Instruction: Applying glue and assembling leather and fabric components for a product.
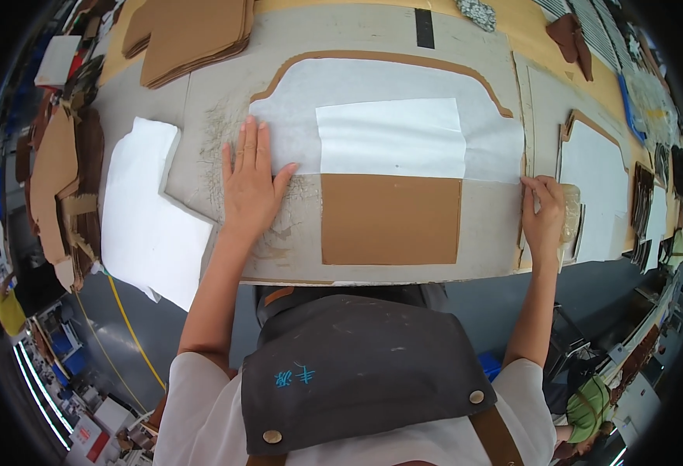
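In front of me on the table lies a wide whitish backing sheet point(291, 140) with a thin brown border showing along its curved far edge. A brighter white rectangular panel point(392, 144) lies over its middle, and a brown rectangular panel point(392, 221) extends from it toward me. My left hand point(250, 190) rests flat at the sheet's left edge, fingers stretched forward and thumb out to the side. At the sheet's near right corner my right hand point(543, 206) has thumb and fingertips pinched together on its edge.
Left of me is a pile of thick white cut pieces point(147, 225), overhanging the table edge. A stack of brown cut pieces point(198, 35) sits at the far left. On the right are another white-faced panel point(594, 194) and a clear tape roll point(570, 213). A person in green point(588, 408) is at lower right.
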